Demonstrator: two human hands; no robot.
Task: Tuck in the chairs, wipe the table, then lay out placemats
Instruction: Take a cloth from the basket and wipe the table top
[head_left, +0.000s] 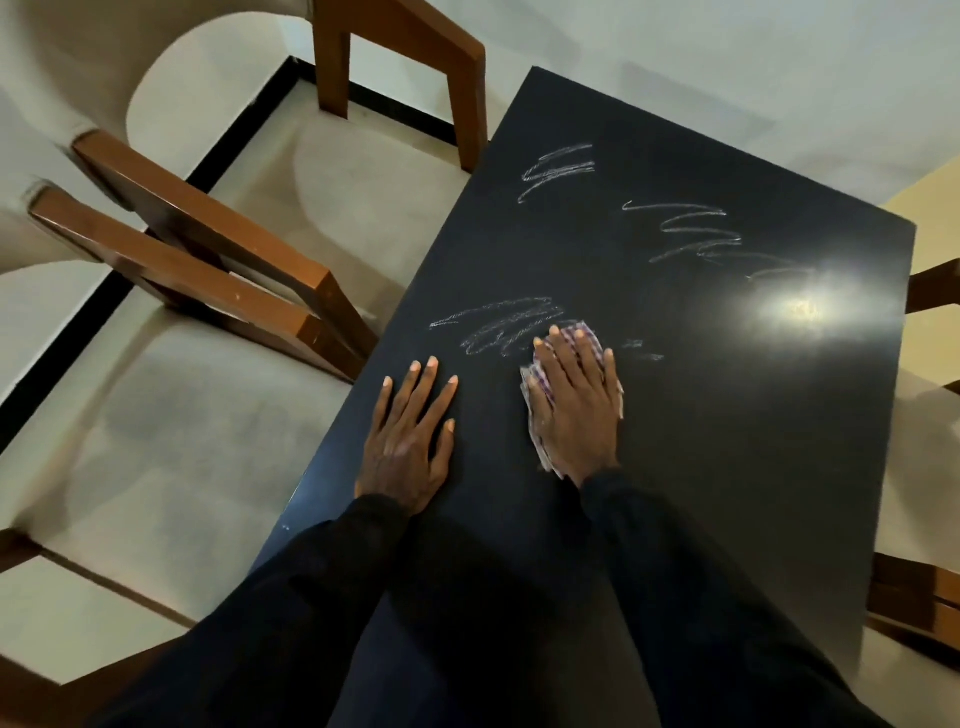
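Wiping is the step in hand. Wooden chairs (208, 221) stand at the worktop's (727, 441) left edge. Just inside that edge the left hand (408, 441) lies flat, fingers spread, holding nothing. Beside it the right hand (576, 400), fingers straight, presses a checked cloth (537, 387) onto the worktop at the nearest chalk scribble (498, 325). More scribbles (685, 231) lie toward the worktop's far end, so the next move likely calls for sweeping the cloth forward over them.

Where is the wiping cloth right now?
In the head view, the purple-and-white checked cloth lies on the black tabletop, pressed flat under the right hand, at the right end of the nearest white chalk scribble; the left hand rests alongside.
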